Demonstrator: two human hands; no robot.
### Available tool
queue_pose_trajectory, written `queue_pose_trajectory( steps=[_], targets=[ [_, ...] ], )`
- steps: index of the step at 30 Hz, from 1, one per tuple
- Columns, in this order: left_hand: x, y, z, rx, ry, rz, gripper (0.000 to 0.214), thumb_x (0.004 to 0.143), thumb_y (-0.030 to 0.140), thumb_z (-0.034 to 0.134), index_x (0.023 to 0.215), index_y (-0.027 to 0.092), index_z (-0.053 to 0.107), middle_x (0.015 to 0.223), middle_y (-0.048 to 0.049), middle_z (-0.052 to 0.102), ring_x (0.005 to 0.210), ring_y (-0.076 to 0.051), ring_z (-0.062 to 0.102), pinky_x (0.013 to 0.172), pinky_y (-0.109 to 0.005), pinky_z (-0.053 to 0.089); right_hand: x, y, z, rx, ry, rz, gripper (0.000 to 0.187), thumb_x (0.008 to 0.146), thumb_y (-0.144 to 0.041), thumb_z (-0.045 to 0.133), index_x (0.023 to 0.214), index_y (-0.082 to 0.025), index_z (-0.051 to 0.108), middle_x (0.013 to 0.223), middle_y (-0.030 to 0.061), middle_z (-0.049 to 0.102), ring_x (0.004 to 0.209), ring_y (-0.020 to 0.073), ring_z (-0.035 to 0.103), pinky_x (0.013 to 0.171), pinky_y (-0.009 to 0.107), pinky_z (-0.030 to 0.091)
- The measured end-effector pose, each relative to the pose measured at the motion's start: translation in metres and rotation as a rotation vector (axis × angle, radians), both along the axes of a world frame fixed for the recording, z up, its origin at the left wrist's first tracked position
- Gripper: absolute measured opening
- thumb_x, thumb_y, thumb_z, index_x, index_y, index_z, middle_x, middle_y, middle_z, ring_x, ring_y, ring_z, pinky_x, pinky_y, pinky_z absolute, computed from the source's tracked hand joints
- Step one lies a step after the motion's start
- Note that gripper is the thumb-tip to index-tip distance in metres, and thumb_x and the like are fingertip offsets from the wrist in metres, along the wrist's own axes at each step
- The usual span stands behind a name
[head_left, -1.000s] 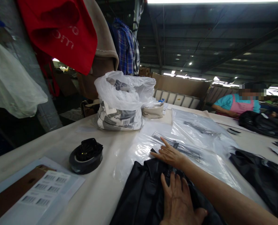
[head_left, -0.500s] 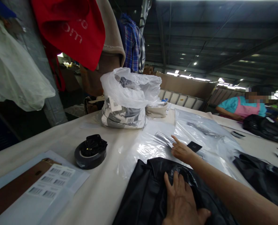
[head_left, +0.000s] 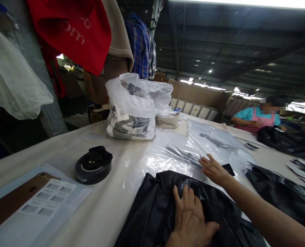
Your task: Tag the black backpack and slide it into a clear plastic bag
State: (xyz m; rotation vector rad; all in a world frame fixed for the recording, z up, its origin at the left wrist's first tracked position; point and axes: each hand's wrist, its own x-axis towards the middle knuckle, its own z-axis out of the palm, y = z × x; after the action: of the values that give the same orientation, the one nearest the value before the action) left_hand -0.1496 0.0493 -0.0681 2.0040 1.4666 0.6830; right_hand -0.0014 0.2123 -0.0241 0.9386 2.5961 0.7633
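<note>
My left hand [head_left: 190, 214] lies flat with fingers spread on a black, glossy folded garment [head_left: 147, 206] at the bottom of the view, pressing on it. Just beyond the garment, my right hand [head_left: 214, 169] hovers over or touches a clear plastic bag [head_left: 165, 159]; I cannot tell which. A small black card [head_left: 229, 169] sticks out from behind that hand, apparently held in it, though the grip is hidden. Its index finger points forward and left. Dark printing [head_left: 180, 153] shows on the bag near the fingertips.
Left of the garment sit a roll of black tape [head_left: 93, 171] and a sheet of barcode labels [head_left: 48, 197]. A stuffed white plastic bag [head_left: 130, 127] stands at the back. More clear bags [head_left: 214, 132] and another black garment [head_left: 281, 195] lie right. A co-worker [head_left: 255, 118] stands beyond.
My right hand has drawn back to the right across the clear bag, and the black card has shifted right with it. My left hand stays on the garment. The view has turned slightly.
</note>
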Motion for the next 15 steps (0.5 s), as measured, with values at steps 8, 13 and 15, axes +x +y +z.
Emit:
queue_pose_trajectory(
  steps=[8,13,15],
  targets=[
    [0.001,-0.002,0.003,-0.001,0.011,0.003,0.077,0.083,0.061,0.049,0.133,0.003,0.041,0.145,-0.0225,0.029,0.141,-0.031,0.008,0.112,-0.057,-0.007,0.031,-0.01,0.01,-0.053,0.009,-0.192,0.029,0.077,0.001,0.044,0.086,-0.017,0.065,0.084,0.0095,0.067,0.084,0.0238,0.062,0.091,0.046,0.038],
    [0.001,-0.003,0.001,0.013,0.011,0.014,0.076,0.081,0.06,0.052,0.131,0.003,0.043,0.144,-0.0226,0.032,0.141,-0.032,0.011,0.111,-0.057,-0.009,0.042,-0.025,0.035,-0.102,-0.017,-0.369,0.035,0.073,0.004,0.042,0.091,-0.017,0.062,0.079,0.0104,0.068,0.075,0.0235,0.065,0.06,0.029,0.034],
    [0.001,-0.003,0.001,0.019,0.02,0.015,0.076,0.082,0.06,0.051,0.131,0.002,0.043,0.144,-0.0226,0.032,0.141,-0.032,0.011,0.112,-0.057,-0.008,0.04,-0.033,0.049,-0.104,-0.023,-0.423,0.035,0.073,0.002,0.041,0.095,-0.017,0.061,0.08,0.0111,0.069,0.075,0.025,0.066,0.057,0.028,0.03]
  ],
)
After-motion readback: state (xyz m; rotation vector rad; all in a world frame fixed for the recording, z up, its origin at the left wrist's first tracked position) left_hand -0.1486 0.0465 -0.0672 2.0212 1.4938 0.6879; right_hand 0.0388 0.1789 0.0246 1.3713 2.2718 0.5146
